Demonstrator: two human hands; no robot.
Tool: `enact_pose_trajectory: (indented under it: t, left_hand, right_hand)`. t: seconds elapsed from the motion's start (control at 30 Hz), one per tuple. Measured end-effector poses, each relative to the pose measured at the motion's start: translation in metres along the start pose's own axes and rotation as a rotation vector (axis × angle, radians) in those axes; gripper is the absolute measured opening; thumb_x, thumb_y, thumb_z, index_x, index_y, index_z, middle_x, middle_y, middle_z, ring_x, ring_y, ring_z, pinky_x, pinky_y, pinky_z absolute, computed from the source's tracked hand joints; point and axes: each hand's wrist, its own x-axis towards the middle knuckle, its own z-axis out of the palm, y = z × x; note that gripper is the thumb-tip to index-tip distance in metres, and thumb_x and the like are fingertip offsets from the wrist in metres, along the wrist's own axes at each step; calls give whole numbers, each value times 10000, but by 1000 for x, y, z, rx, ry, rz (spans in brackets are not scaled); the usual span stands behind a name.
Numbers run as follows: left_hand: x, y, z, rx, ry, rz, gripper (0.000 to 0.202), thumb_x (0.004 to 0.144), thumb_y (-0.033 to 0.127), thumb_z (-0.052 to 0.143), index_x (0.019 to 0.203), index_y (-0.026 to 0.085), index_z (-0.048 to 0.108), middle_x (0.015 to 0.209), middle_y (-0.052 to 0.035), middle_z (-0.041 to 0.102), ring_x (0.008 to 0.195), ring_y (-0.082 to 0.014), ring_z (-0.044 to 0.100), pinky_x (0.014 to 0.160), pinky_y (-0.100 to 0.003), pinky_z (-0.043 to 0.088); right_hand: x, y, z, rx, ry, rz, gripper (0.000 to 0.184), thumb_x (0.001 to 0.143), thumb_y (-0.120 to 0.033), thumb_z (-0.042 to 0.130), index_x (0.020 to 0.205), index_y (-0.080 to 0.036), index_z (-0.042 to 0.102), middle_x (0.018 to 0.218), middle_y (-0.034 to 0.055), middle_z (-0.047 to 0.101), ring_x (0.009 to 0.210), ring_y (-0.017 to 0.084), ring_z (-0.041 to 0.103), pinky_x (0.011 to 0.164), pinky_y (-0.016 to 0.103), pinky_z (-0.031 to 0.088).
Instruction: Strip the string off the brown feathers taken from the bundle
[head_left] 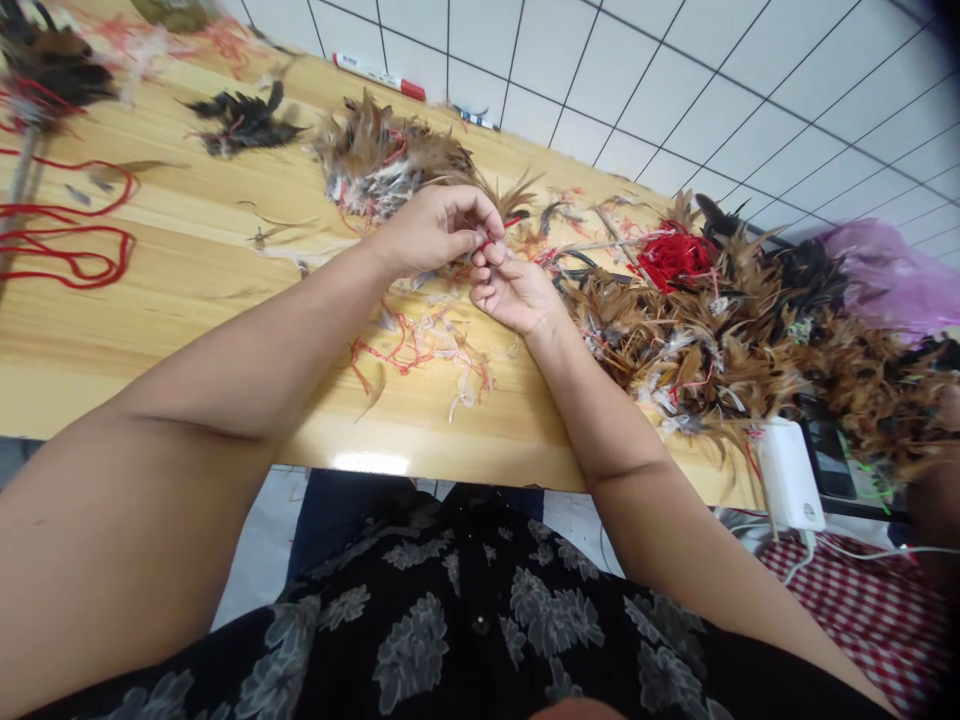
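Note:
My left hand [442,228] and my right hand [517,290] meet above the wooden table, fingertips pinched together. Between them shows a short bit of red string [489,243]; anything else they hold is too small to make out. Just behind my fingers, brown feather tips [517,195] stick up, and I cannot tell whether they are held. A bundle of brown feathers [405,150] with white quill ends lies beyond my left hand. To the right of my right hand spreads a large heap of brown feathers [660,330], with a tangle of red string [675,255] on it.
Red and white string scraps [424,345] litter the table [225,250]. A small dark feather bunch [244,120] and a red-and-white marker [379,75] lie farther back. Red cord [82,245] loops at left. A white charger [791,475] with cables sits at the right edge.

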Motion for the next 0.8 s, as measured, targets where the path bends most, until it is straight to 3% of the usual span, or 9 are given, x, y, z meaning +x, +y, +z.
enact_pose_trajectory:
  t: [0.1, 0.3, 0.5, 0.7, 0.8]
  left_hand:
    - [1, 1, -2, 42, -9, 54, 287, 971, 537, 819, 1009, 262, 745, 1057, -59, 856, 874, -181, 729, 872, -474, 653]
    - [3, 7, -11, 290, 7, 131, 180, 931, 420, 720, 1002, 282, 810, 1085, -89, 879, 1011, -276, 807, 945, -523, 660]
    - [4, 5, -16, 335, -38, 120, 228, 988, 429, 711, 1066, 264, 847, 1081, -37, 905, 999, -207, 750, 984, -453, 640]
    - [7, -1, -16, 260, -1, 135, 89, 906, 322, 773, 914, 285, 853, 1009, -85, 900, 1017, -316, 850, 974, -482, 663]
    - [8, -1, -16, 288, -10, 153, 85, 917, 270, 773, 889, 293, 850, 969, -81, 891, 1021, -324, 860, 984, -469, 666]
  right_hand:
    - [1, 1, -2, 4, -44, -12, 339, 1071, -95, 623, 835, -244, 430, 806, -40, 612, 695, 106, 537, 599, 181, 430]
    - [3, 4, -4, -103, -73, -104, 364, 1077, -205, 712, 853, -252, 428, 829, -32, 580, 719, 103, 528, 594, 168, 437]
    - [1, 4, -5, 47, -66, -16, 263, 1096, -130, 645, 901, -239, 507, 846, -38, 620, 703, 84, 537, 605, 154, 428]
    - [2, 5, -8, 230, -128, 111, 284, 1190, -111, 444, 947, -228, 534, 830, -53, 638, 670, 62, 546, 576, 126, 413]
    - [0, 4, -6, 272, -107, 145, 308, 1221, -158, 437, 940, -232, 539, 822, -55, 625, 665, 70, 537, 558, 133, 408]
